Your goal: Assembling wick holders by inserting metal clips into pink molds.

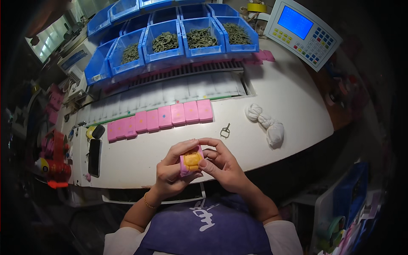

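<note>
Close to the table's front edge, my left hand holds a small pink-and-yellow mould that looks like soft rubber. Its yellow inner face is turned up, framed by pink edges. My right hand grips the same piece from the other side, thumb pressed on its right edge and fingers curled behind. Beyond the hands lies a row of similar pink blocks, some with small coloured dots. To the right of that row rests a small dull-green piece with a ring-like frame and a stem.
Blue bins with many green pieces stand at the back, above a slatted grey strip. A knotted white cloth bundle lies right; a phone lies left. A keypad unit with blue screen stands back right.
</note>
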The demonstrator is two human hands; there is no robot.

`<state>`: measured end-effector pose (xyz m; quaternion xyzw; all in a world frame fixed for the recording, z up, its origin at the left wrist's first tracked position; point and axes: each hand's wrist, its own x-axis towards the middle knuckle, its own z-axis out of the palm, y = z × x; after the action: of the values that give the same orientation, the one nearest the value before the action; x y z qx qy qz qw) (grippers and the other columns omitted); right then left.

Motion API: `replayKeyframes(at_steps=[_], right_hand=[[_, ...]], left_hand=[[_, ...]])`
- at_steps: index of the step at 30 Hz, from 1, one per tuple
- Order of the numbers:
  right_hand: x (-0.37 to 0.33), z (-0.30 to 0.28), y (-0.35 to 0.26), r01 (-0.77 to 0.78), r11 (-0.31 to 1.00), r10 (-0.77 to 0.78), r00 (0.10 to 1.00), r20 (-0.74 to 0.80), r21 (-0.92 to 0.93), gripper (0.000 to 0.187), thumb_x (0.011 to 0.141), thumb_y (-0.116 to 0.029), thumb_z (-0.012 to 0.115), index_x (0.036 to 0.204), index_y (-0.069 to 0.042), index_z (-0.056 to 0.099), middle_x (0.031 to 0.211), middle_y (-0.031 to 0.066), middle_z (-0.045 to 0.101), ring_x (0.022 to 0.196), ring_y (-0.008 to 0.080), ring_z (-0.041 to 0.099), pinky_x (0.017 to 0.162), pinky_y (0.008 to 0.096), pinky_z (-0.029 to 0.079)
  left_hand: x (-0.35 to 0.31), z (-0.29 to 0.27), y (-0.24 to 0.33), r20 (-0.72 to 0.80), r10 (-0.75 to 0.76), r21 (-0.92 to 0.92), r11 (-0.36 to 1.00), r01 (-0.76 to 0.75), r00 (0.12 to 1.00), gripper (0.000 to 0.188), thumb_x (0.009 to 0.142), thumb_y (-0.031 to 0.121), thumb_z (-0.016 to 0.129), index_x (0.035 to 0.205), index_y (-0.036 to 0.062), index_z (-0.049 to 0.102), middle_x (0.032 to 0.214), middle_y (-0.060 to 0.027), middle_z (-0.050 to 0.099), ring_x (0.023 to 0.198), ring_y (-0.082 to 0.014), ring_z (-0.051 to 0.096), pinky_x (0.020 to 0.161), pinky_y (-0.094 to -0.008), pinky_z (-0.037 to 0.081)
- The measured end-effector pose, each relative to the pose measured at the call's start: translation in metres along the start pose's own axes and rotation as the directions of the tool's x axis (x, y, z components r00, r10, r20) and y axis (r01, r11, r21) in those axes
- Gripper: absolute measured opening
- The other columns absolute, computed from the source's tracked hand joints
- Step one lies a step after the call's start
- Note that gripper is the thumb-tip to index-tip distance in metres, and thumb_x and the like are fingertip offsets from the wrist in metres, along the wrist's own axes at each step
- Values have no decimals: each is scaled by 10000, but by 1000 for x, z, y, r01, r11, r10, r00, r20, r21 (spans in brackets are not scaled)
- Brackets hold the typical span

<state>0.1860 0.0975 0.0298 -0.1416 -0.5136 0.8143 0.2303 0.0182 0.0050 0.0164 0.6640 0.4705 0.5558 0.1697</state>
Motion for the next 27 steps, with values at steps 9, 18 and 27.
replayKeyframes(at_steps=[9,18,27], right_hand=[[1,1,5,28,982,-34,999,29,185,508,1015,-120,568,1441,-12,312,1143,122,633,1015,119,609,892,266,485],[1,2,6,47,976,-50,999,7,214,494,1021,-106,550,1439,-4,308,1141,122,634,997,107,606,871,256,480],[0,2,7,52,975,-52,999,-6,218,495,1025,-119,549,1445,-8,312,1110,103,638,980,98,596,864,251,472]], left_hand=[[-2,2,3,-25,-160,-253,956,149,987,269,778,155,829,962,-19,739,1450,-229,476,1261,-324,548,1039,-402,447],[0,2,4,-7,-173,-302,939,163,985,267,784,128,821,990,-20,737,1434,-208,495,1266,-315,544,1046,-399,443],[5,1,4,-15,-68,-211,975,64,998,249,771,128,828,959,-9,738,1383,-187,535,1271,-330,522,1061,-422,426]])
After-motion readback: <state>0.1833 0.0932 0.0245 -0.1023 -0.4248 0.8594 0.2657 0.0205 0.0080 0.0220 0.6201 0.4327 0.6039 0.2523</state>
